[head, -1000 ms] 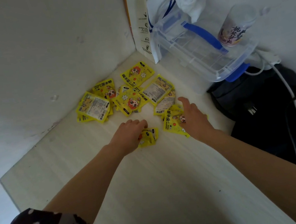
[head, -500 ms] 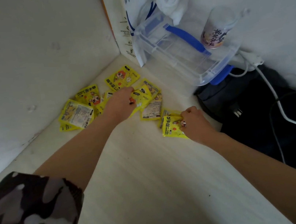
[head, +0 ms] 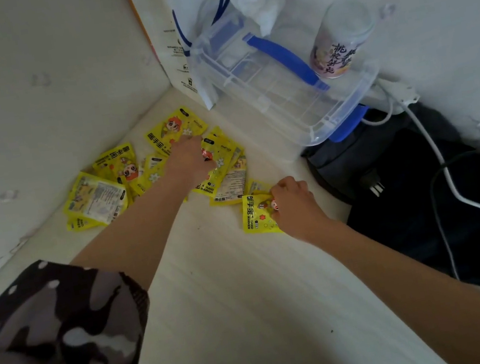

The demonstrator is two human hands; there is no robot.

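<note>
Both hands are busy. The left grip [head: 188,158] is curled down into the heap of yellow packets [head: 100,196] in the middle left of the frame, bunching a couple of them under its fingers. The right grip [head: 295,204] pinches the top edge of a single packet [head: 254,215], which lies flat just right of centre, a little apart from the heap.

What could go wrong, as I see it: the packets are glossy and overlap loosely, so a grab at several at once will probably let one or two slide out and fan further along the wall [head: 31,88]. A pinch on one edge is also thin (foil like that folds rather than lifts). Swinging the right arm out risks snagging the white cable [head: 432,146] draped over the black bag [head: 407,203] at the right.

Room-wise, the heap sits boxed into the corner. The wall is on its upper left, and the paper bag [head: 176,35] and the clear plastic box [head: 281,91] are just above, with a cup [head: 339,39] perched on the box. The only open stretch is the bare worktop [head: 233,292] toward the bottom of the frame, so pulling things that way looks safest.
</note>
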